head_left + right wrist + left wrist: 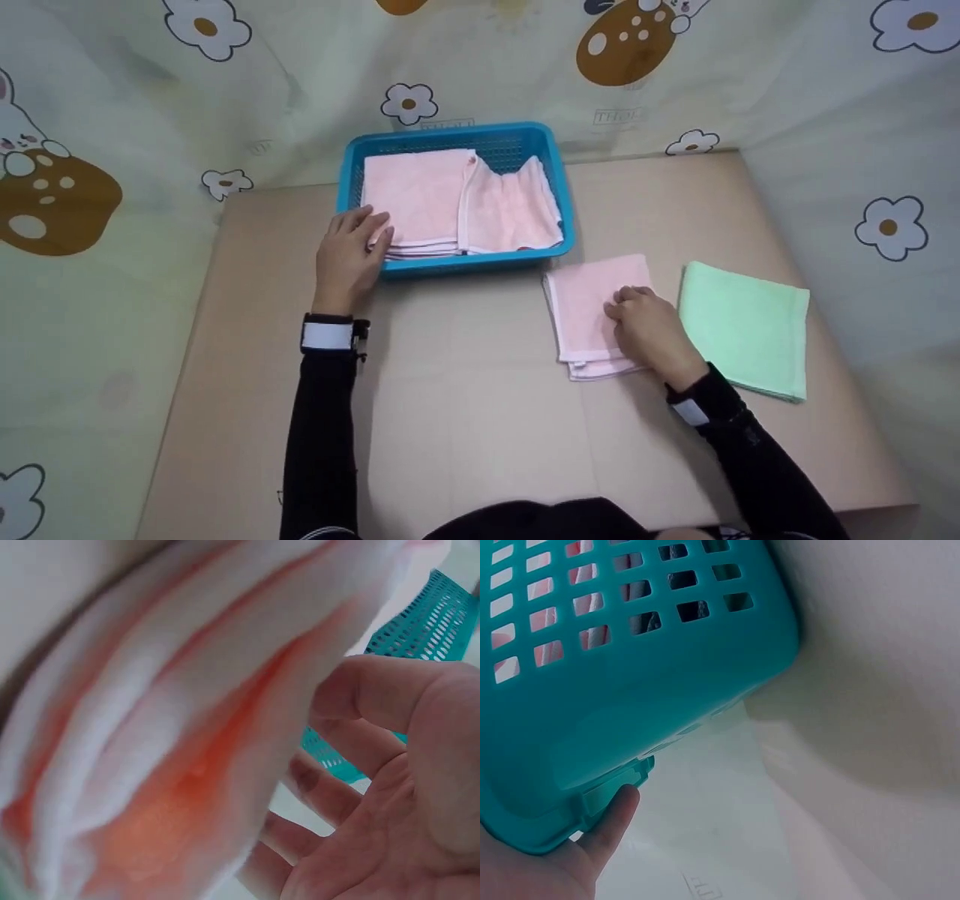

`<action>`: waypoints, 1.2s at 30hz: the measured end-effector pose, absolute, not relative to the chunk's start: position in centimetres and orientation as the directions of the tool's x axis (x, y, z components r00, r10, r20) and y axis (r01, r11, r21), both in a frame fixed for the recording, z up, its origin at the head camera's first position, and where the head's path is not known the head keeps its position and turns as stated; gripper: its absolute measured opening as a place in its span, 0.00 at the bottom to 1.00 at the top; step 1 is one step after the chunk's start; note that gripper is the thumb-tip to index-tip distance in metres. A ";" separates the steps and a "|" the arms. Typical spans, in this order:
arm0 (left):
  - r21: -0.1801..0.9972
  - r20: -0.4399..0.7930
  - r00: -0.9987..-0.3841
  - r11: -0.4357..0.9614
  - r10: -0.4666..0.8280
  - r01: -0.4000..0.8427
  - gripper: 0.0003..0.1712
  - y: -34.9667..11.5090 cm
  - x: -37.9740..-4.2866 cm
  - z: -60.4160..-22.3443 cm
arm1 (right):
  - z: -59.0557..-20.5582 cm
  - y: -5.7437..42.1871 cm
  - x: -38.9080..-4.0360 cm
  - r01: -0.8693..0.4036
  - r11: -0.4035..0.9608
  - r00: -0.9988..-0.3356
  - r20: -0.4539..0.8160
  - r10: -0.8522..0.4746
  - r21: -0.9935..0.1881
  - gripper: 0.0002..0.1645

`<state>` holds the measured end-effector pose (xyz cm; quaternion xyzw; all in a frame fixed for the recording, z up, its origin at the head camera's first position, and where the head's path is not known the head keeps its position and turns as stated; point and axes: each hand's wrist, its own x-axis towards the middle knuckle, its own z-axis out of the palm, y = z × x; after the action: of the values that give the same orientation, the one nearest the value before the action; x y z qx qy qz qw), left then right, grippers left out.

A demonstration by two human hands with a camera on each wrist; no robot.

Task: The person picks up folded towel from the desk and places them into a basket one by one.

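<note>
At the left front corner of the blue plastic basket (559, 180), my left hand (349, 255) holds the rim, thumb on the inner side. The left wrist view shows one finger (613, 821) against the basket's handle. A folded pink towel stack (416, 195) lies in the basket beside another, wavier pink towel (506, 206). My right hand (649, 330) rests on a folded pink towel (589, 307) on the table, its fingers loosely bent. Layered towel edges (202, 697) fill much of the right wrist view and hide some fingertips.
A folded green towel (746, 330) lies right of the right hand, near the table's right edge. The basket stands at the back of the tan table (480, 405), against a patterned curtain (495, 75) that also hangs at both sides.
</note>
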<state>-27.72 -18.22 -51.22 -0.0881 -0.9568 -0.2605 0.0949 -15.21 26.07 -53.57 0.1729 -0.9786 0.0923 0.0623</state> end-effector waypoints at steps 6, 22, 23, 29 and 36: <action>0.470 0.232 -0.965 0.854 0.124 0.223 0.29 -18.1 -27.8 -51.5 | -53.8 26.1 -14.2 -0.343 0.921 -0.933 0.183 -0.311 -0.183 0.16; 0.463 0.241 -0.963 0.858 0.120 0.223 0.32 -18.1 -27.7 -51.4 | -54.1 20.1 -14.2 -0.524 0.845 -0.845 0.186 -0.501 -0.106 0.13; 0.452 0.244 -0.962 0.864 0.119 0.221 0.32 -18.1 -27.6 -51.4 | -54.0 20.0 -14.2 -0.528 0.842 -0.843 0.186 -0.505 -0.107 0.13; 0.221 0.452 -0.883 0.943 0.126 0.248 0.24 -16.0 -25.9 -49.1 | -53.3 21.4 -15.3 -0.482 0.824 -0.875 0.122 -0.468 -0.298 0.19; 0.184 0.330 -0.814 0.813 0.478 0.552 0.23 -8.7 -20.8 -47.1 | -53.0 24.1 -16.7 -0.202 0.856 -0.976 0.022 -0.218 -0.477 0.38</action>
<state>-20.82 -8.66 -47.12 -0.2732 -0.9425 -0.1367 0.1352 -16.66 24.13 -52.96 0.1091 -0.9631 0.2456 -0.0166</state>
